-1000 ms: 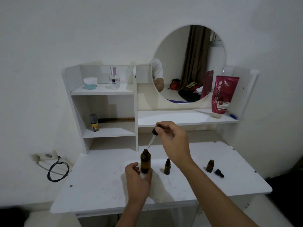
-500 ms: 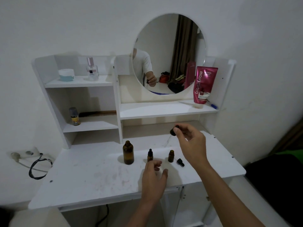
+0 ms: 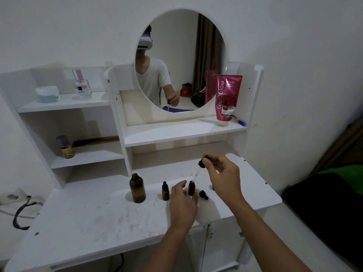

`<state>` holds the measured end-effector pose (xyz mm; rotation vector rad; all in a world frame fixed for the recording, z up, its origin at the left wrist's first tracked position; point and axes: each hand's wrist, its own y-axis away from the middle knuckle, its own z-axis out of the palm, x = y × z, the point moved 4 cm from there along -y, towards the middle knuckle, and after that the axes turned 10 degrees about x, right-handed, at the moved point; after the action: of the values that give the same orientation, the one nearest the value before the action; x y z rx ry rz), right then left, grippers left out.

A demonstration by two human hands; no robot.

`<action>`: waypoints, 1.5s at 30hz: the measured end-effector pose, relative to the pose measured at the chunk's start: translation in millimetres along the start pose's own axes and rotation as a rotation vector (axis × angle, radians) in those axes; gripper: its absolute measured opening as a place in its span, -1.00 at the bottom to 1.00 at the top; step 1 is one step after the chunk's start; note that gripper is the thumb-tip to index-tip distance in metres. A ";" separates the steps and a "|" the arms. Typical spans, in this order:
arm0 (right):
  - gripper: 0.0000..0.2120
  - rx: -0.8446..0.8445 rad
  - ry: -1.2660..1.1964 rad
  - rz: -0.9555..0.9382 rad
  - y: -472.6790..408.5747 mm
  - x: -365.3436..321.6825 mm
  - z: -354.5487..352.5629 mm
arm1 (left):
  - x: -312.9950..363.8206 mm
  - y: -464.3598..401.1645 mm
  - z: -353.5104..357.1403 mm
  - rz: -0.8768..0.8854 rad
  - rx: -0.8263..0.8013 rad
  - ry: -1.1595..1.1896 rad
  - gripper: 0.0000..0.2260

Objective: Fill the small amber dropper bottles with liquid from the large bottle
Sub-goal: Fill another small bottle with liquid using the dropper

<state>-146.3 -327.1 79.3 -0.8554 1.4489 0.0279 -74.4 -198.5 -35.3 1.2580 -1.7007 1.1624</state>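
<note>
The right hand (image 3: 222, 174) pinches the dropper (image 3: 201, 163), tip over the open small bottle (image 3: 192, 187) on the desk (image 3: 98, 218), left fingers (image 3: 179, 186) spread beside it; next, squeeze the bulb.

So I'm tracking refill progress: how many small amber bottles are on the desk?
2. The capped small bottle stands right of the large bottle; the open small bottle stands beside the left hand. The hands may hide more.

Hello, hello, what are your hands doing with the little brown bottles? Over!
Right hand pinches dropper, tip above open small bottle. Left hand open beside that bottle. Capped small bottle and large bottle stand left. Nothing blocking.
</note>
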 end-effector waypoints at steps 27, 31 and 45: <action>-0.86 -0.129 0.120 -0.046 6.4 21.5 33.1 | -31.0 -13.6 21.2 0.152 0.018 -0.040 -0.83; -0.83 -0.099 0.148 -0.074 8.2 20.5 33.1 | -33.5 -14.3 21.0 0.146 0.011 -0.040 -0.84; -0.86 -0.070 0.128 -0.116 6.6 -2.6 22.2 | -26.3 -3.8 -5.5 -0.001 -0.098 0.059 -0.58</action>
<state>-131.3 -309.6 75.9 -1.0127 1.5226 -0.0647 -63.4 -185.4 -56.3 1.1541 -1.6930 1.0915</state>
